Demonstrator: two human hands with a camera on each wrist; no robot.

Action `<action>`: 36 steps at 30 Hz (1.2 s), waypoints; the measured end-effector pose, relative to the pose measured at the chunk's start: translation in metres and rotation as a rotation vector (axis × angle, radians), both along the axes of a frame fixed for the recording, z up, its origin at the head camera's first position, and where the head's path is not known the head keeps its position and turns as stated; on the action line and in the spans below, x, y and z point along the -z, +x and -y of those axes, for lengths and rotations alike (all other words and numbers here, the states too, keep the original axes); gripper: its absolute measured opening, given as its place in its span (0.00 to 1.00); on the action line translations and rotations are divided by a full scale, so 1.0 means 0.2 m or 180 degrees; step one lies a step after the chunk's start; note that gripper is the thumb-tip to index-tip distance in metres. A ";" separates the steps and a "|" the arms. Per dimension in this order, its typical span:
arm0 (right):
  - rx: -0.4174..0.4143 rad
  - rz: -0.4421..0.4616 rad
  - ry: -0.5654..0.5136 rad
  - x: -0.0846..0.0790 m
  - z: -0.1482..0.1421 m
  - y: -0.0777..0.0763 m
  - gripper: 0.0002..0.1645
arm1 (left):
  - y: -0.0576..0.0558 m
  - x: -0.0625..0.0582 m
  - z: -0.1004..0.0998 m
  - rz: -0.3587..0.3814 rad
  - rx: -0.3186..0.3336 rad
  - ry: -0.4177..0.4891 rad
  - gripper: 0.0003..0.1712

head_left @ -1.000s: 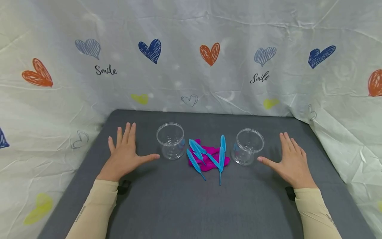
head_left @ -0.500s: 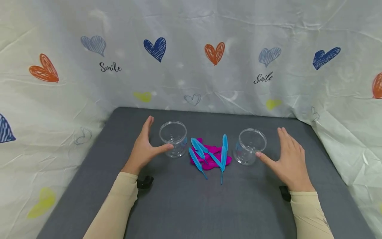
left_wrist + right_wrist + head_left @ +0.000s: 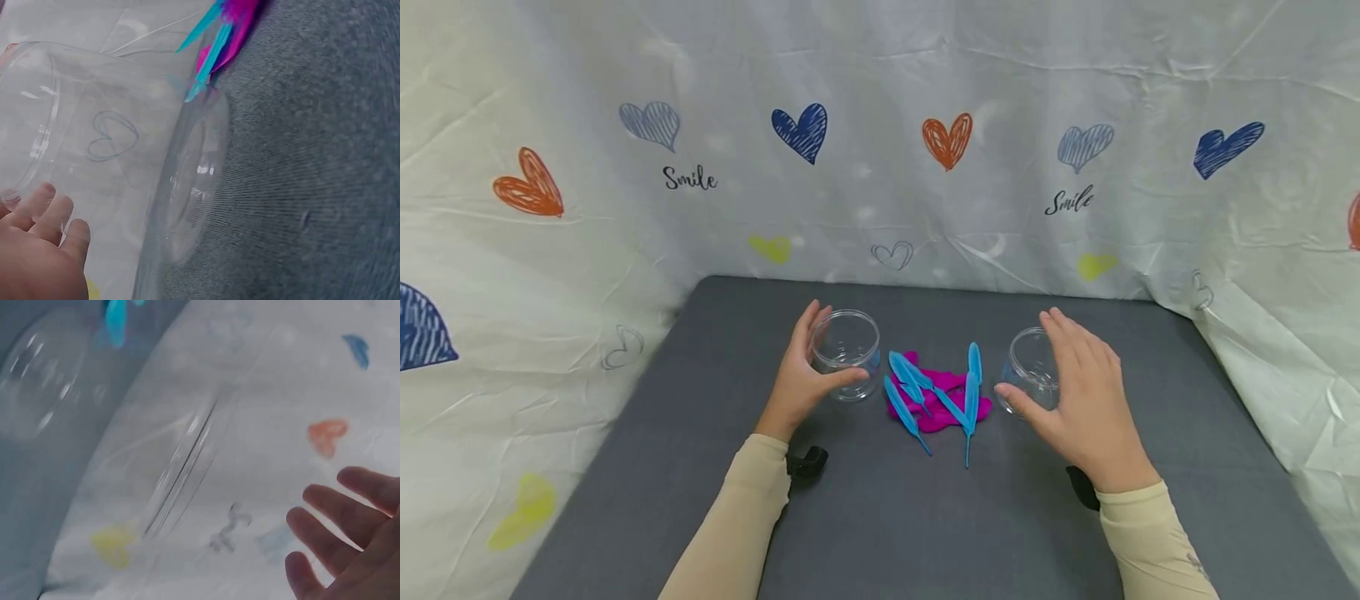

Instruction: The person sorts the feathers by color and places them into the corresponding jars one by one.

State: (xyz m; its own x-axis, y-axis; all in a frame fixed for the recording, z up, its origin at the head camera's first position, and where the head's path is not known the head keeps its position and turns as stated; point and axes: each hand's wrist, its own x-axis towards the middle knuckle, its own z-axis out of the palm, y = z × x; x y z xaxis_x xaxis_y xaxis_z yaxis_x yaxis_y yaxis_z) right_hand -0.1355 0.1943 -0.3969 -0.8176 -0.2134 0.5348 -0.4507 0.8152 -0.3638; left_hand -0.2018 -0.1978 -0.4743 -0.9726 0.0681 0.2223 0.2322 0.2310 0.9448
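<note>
Two clear round plastic containers stand upright on the grey cloth, one at each side of a bright pink pile [image 3: 934,419]. Several blue feathers [image 3: 972,400] lie across that pile. My left hand [image 3: 801,379] holds the left container [image 3: 853,343], thumb in front of its wall and fingers round the far side. In the left wrist view the fingertips [image 3: 78,231] overlap its side near the rim. My right hand [image 3: 1086,400] is at the right container [image 3: 1032,371] with fingers straight and thumb spread. The right wrist view shows its fingers [image 3: 337,515] extended, apart from the container's rim.
A grey cloth [image 3: 880,525] covers the table. Behind it and at both sides hangs a pale sheet [image 3: 880,75] printed with hearts and the word "Smile". A black wrist camera [image 3: 808,462] sits under the left wrist.
My left hand has moved right and its fingers have come round the left container. My right hand has moved left to the right container. Containers, feathers and pink pile stay in place.
</note>
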 end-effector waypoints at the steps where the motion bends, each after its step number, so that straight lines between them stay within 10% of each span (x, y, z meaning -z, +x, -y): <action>1: -0.0062 -0.0062 0.0052 0.00 0.03 0.00 0.59 | 0.00 0.00 0.00 0.0006 -0.0012 -0.0006 0.74; 14: -0.0613 0.0032 0.0433 0.14 0.40 0.02 0.32 | 0.00 0.03 0.00 0.0044 -0.0103 -0.0049 0.59; 36: -0.0463 0.0899 0.1134 0.35 0.65 -0.01 0.22 | 0.01 0.03 0.02 0.0042 -0.0087 -0.0012 0.62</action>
State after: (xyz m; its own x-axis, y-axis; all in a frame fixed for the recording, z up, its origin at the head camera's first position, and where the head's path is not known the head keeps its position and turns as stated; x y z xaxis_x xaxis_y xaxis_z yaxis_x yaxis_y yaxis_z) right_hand -0.1373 0.0634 -0.4673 -0.8685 -0.4661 0.1688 -0.4931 0.8472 -0.1976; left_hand -0.2008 -0.2014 -0.4806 -0.9769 0.0423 0.2094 0.2134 0.2407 0.9469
